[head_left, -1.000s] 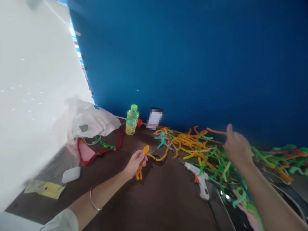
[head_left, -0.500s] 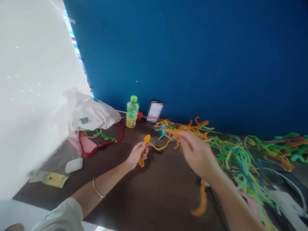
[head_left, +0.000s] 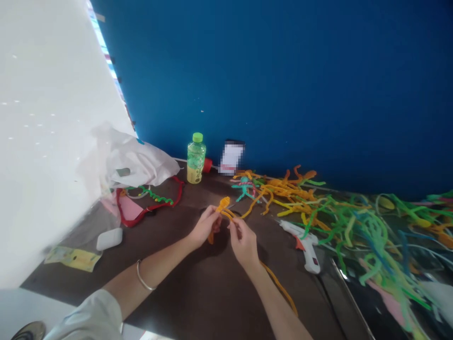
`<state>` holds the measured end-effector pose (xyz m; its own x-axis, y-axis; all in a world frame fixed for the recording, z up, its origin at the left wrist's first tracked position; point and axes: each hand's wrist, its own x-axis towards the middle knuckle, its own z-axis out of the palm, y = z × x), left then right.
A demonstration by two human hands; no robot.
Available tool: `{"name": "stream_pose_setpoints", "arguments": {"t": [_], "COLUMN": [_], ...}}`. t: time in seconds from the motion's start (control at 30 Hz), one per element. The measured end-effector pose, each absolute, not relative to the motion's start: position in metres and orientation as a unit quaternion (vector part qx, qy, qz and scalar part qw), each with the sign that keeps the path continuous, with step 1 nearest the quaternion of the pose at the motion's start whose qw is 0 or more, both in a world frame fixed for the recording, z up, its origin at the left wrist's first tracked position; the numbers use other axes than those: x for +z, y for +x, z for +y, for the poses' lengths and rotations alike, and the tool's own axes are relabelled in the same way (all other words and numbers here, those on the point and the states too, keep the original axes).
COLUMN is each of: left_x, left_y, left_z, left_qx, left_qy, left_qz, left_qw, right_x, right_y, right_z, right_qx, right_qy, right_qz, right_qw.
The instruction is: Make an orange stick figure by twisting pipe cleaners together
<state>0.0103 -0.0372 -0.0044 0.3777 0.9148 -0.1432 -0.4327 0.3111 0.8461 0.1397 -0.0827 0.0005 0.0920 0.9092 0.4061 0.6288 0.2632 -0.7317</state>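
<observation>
My left hand is closed around an orange pipe-cleaner figure, whose rounded, wound end rises above my fingers and whose tail shows below them. My right hand, close beside it, pinches the orange pipe cleaner strands that run from that figure. An orange length arcs up from behind my right fingertips toward the pile. Another orange pipe cleaner lies partly under my right forearm. Just behind my hands rests a small teal pipe-cleaner figure with a pink stripe.
A white glue gun lies right of my hand, near tangled pipe cleaners. Behind stand a green-capped bottle and a phone with a blurred screen. At left are a white bag, a white case and a banknote-like paper.
My right hand has moved left and down from above the pile to beside my left hand, uncovering the glue gun. The view has shifted slightly. My left hand keeps its hold.
</observation>
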Motion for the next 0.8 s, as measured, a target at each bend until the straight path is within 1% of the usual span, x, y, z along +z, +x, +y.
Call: {"name": "stream_pose_setpoints", "arguments": {"t": [0.13,0.33,0.43,0.5,0.57,0.67,0.8], "left_x": [-0.002,-0.003,-0.005,-0.004,-0.003,0.001,0.002], "left_y": [0.01,0.009,0.01,0.01,0.01,0.008,0.006], "left_z": [-0.038,-0.038,-0.038,-0.038,-0.037,-0.036,-0.036], "left_qx": [0.456,0.435,0.436,0.458,0.495,0.529,0.544], "left_qy": [0.41,0.389,0.385,0.393,0.408,0.426,0.417], "left_qz": [0.323,0.309,0.316,0.331,0.355,0.405,0.44], "left_qw": [0.721,0.751,0.75,0.726,0.68,0.612,0.581], "right_x": [-0.002,0.002,0.004,0.007,0.01,0.012,0.014], "right_y": [0.142,0.143,0.144,0.145,0.146,0.147,0.144], "right_z": [-0.085,-0.087,-0.087,-0.088,-0.089,-0.096,-0.114], "right_qx": [0.16,0.148,0.097,0.03,-0.011,-0.016,-0.006], "right_qy": [-0.564,-0.561,-0.572,-0.572,-0.56,-0.51,-0.424], "right_qz": [-0.677,-0.677,-0.688,-0.703,-0.709,-0.725,-0.762], "right_qw": [0.445,0.452,0.435,0.421,0.428,0.463,0.489]}}
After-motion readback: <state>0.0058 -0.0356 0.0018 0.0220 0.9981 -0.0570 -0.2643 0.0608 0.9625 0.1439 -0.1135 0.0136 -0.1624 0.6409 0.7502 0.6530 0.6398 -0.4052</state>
